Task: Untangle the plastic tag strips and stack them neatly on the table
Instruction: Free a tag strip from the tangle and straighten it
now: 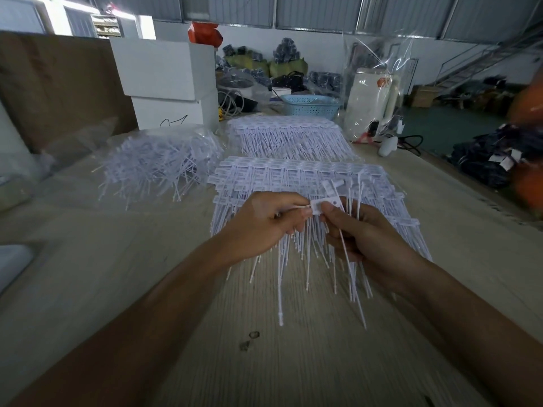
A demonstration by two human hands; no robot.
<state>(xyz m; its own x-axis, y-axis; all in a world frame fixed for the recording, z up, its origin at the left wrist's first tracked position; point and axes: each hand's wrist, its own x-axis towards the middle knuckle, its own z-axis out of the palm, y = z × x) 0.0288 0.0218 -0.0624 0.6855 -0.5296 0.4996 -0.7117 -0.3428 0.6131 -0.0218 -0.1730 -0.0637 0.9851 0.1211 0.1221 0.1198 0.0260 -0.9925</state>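
Observation:
Both hands hold a small bunch of white plastic tag strips [324, 205] above the near neat stack [293, 177]. My left hand [264, 224] pinches a thin tail at the bunch's left side. My right hand [361, 233] grips the flat tag heads, and several tails hang down past its fingers. A second neat stack [288, 133] lies farther back. A tangled heap of strips [158, 163] sits on clear plastic at the left.
White boxes [167, 80] stand at the back left beside a brown board [58, 83]. A blue basket [311, 105] and a clear bag over a white container [373, 98] stand behind the stacks. The wooden table [264, 362] runs toward me; its right edge drops to the floor.

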